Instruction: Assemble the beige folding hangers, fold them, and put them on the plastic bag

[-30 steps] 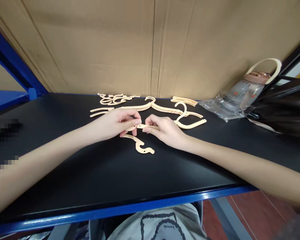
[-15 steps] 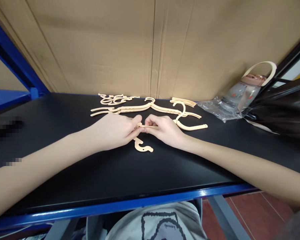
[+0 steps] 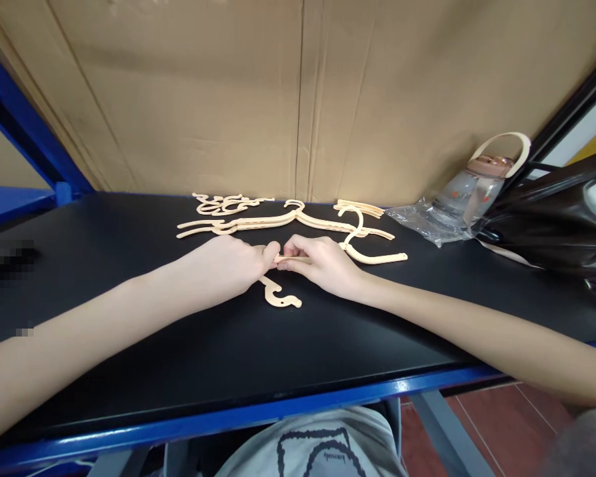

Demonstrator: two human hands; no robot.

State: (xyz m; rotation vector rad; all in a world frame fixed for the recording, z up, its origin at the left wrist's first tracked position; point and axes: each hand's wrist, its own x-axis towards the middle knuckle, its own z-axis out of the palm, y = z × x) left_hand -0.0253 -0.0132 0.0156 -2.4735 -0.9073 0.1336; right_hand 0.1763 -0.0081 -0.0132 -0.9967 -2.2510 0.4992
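While pinching a slim hanger strip [image 3: 298, 258] at its end with the left hand [image 3: 231, 266] and farther along with the right hand [image 3: 328, 268], over the black table [image 3: 328, 351], could crack it or lose hold by twisting askew, with that end mostly hidden. Could also knock the nearby hook piece [image 3: 273, 299] by slipping.

Bare left hand [image 3: 236, 268] rolled over, back up, now hiding the holed end of the thin cream plastic bar [image 3: 293, 258]. Flat hook-shaped cream plastic piece [image 3: 274, 298] more covered by left hand.
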